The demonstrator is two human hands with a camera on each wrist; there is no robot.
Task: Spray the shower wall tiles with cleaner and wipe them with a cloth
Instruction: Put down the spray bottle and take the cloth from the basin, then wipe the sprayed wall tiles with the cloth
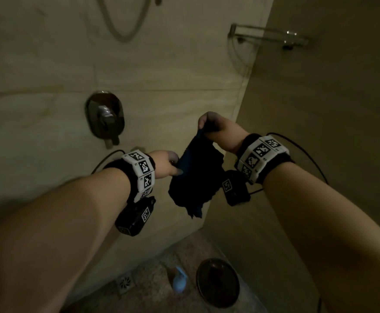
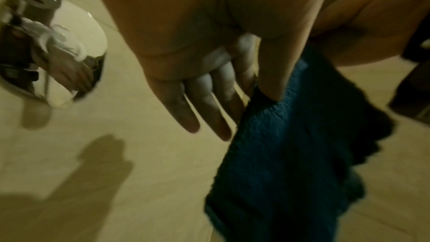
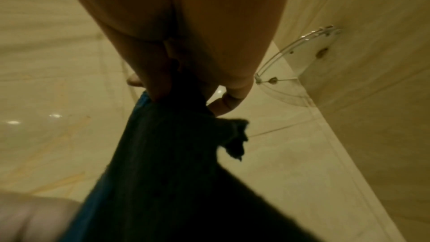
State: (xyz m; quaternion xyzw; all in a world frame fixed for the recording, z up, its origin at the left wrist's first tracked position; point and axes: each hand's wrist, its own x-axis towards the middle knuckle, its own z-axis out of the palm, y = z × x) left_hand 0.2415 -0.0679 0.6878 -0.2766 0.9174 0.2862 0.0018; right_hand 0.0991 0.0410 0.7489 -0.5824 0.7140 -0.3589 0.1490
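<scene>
Right hand [image 1: 216,129] pinches top edge of dark blue cloth [image 1: 195,177], letting it hang free in front of tiled wall [image 1: 162,64]; likely shaking it out for wiping. Left hand [image 1: 167,164], fingers straight and relaxed, touches cloth's side, thumb over edge, probably spreading it. Spray bottle [image 1: 179,281] stands on shower floor [image 1: 153,288] below, beside round dark lid-like object [image 1: 217,282] and drain [image 1: 125,283]. Dim beige shower corner: chrome mixer valve [image 1: 105,116], hose [image 1: 126,23], glass corner shelf [image 1: 268,37].
</scene>
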